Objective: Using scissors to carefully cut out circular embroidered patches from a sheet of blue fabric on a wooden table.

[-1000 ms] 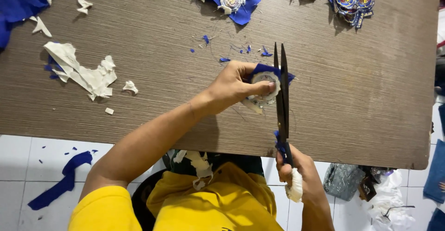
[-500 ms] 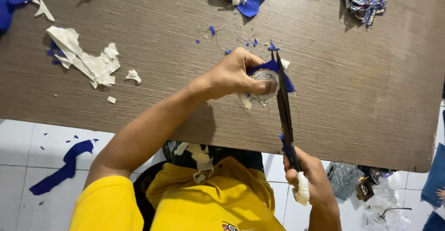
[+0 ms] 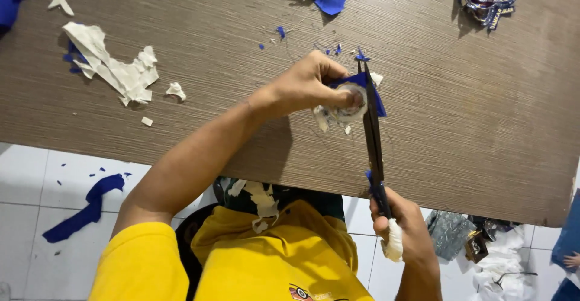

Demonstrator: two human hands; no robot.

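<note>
Head view: left hand pinches soft, light round patch by its edge; right hand grips long scissors, blades nearly closed.

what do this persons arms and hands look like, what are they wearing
Both forearms are bare. The left arm comes out of a bright yellow short sleeve of a yellow shirt with a small printed emblem on the chest. The left hand wears no glove or ring that shows. The right hand has a white cloth or bandage wrap around a finger or the thumb; no watch shows.
</note>
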